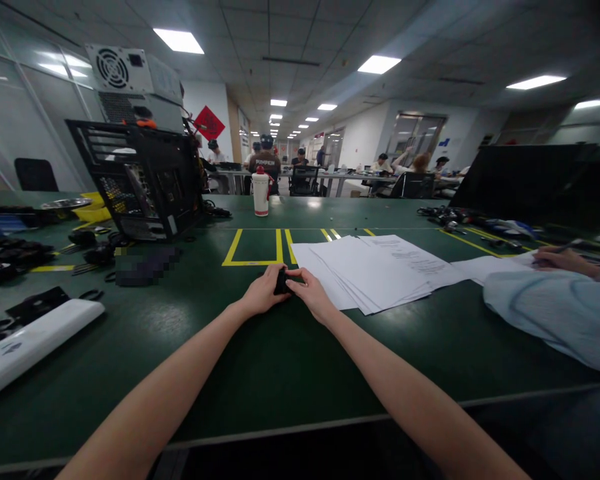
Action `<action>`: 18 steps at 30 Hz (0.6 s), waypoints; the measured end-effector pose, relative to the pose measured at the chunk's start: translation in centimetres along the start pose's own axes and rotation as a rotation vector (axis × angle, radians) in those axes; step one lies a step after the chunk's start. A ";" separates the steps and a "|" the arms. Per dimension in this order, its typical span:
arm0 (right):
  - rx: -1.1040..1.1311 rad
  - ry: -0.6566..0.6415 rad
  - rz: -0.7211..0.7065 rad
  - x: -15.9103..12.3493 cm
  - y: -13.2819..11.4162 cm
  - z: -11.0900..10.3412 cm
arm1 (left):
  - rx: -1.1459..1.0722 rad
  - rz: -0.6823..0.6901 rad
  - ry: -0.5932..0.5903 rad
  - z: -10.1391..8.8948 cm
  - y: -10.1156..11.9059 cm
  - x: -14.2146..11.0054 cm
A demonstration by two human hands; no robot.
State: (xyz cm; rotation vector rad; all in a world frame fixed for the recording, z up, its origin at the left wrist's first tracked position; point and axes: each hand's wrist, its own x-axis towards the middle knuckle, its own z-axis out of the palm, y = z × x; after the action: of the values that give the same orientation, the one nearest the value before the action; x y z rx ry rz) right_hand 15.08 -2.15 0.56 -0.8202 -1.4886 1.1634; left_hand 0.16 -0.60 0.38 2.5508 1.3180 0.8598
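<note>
Both of my hands meet over the green tabletop (280,360) around a small black object (281,283), whose kind I cannot make out. My left hand (263,291) is closed on its left side. From the right, the thumb and fingers of my right hand (310,292) press on it. Most of the object is hidden by my fingers. Just right of my hands lie loose printed paper sheets (375,273), overlapping in a stack. Yellow tape marks (253,263) run on the table just beyond my hands.
An open black computer case (155,180) with a power supply (125,70) above it stands at left. A white cup (261,193) is farther back. A white bar-shaped object (40,343) lies front left. At right, another person's hand (567,260) holds a pen over paper.
</note>
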 end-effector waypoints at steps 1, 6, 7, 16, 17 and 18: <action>-0.015 0.027 -0.005 0.1 0.0 0.0 | 0.004 -0.005 0.000 0.0 0.0 0.0; -0.017 0.060 0.052 1.0 0.7 -0.1 | 0.009 -0.031 -0.016 0.0 -0.3 0.3; -0.019 0.040 0.053 1.1 0.8 -0.2 | 0.004 -0.033 -0.021 0.0 -0.4 0.4; 0.021 -0.011 0.033 1.6 1.2 -0.4 | -0.048 -0.019 -0.023 0.0 -0.9 0.7; 0.006 0.011 0.041 1.8 1.2 -0.4 | -0.052 -0.019 -0.022 0.0 -1.0 0.7; -0.009 0.028 0.048 1.9 1.4 -0.3 | -0.054 -0.019 -0.021 0.1 -1.0 0.6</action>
State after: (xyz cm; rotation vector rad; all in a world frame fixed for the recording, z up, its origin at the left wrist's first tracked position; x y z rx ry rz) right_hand 14.85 0.11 -0.14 -0.8798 -1.4588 1.1768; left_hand -0.22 0.52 0.23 2.4955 1.2936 0.8509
